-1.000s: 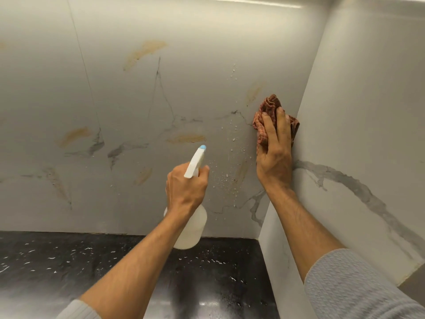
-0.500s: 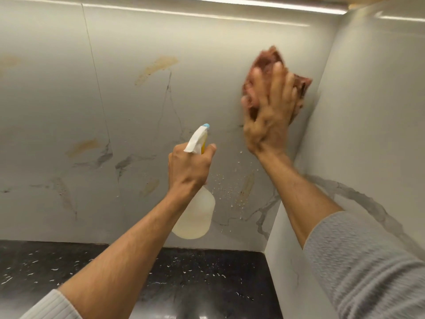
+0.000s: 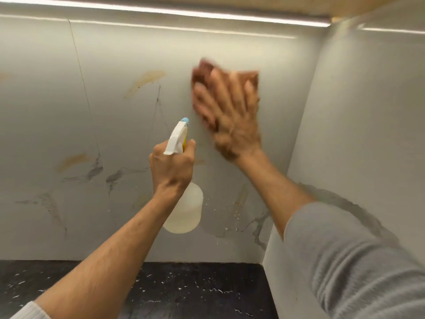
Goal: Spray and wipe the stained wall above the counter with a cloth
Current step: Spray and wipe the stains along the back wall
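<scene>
Nearest, a grey sleeve (image 3: 356, 261) covers the right arm, and the black speckled desk (image 3: 195, 291) runs along the bottom. Above it the left hand (image 3: 171, 166) grips the neck of a white spray bottle (image 3: 186, 210), fingers curled round it, blue nozzle tipped toward the wall (image 3: 115, 125). Further up, the right hand (image 3: 232, 120), blurred, lies flat with fingers spread, pressing a reddish-brown cloth (image 3: 251, 75) against the wall near the side wall (image 3: 368, 111). Brownish stains (image 3: 145, 82) mark the wall to the left, and a light strip (image 3: 161, 10) glows overhead
</scene>
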